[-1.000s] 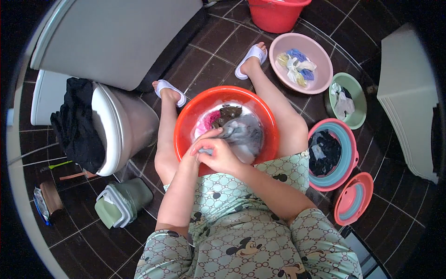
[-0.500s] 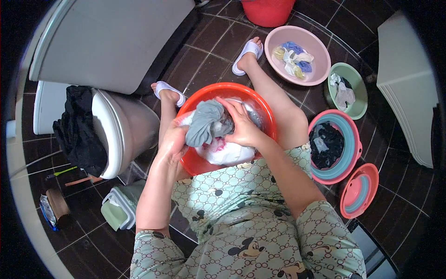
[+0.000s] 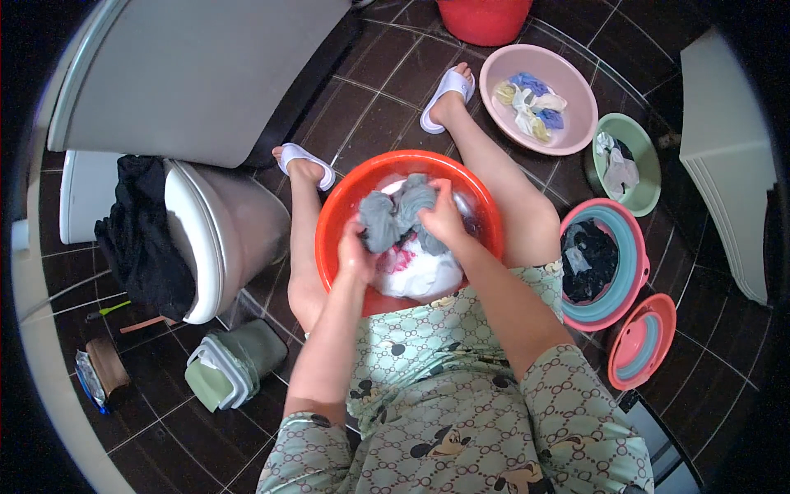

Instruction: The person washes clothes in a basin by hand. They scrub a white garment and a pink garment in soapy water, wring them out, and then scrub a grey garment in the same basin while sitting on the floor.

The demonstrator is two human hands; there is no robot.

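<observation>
A wet grey cloth (image 3: 398, 214) is bunched up between my two hands, over a red-orange basin (image 3: 327, 226) set between my legs. On the cloth's left side my left hand (image 3: 357, 253) is closed around its edge, slightly smeared by motion. My right hand (image 3: 444, 217) grips the other side, fingers curled over the top. Beneath the grey cloth lies a white cloth (image 3: 424, 273) with a pink patterned patch, wet and bunched in the basin. Part of the basin's inside is hidden by my hands and the cloths.
To the right stand a pink basin (image 3: 586, 136) of light clothes, a green basin (image 3: 650, 185), a pink-and-blue basin (image 3: 629, 255) with black cloth, and a small coral basin (image 3: 663, 317). A toilet (image 3: 239, 230) draped with black clothing (image 3: 144, 235) and a small bin (image 3: 262, 350) are left.
Both hands have spread the grey cloth out lower over the basin, from a tight bundle to two bunched parts. My left hand has moved right and my right hand slightly right.
</observation>
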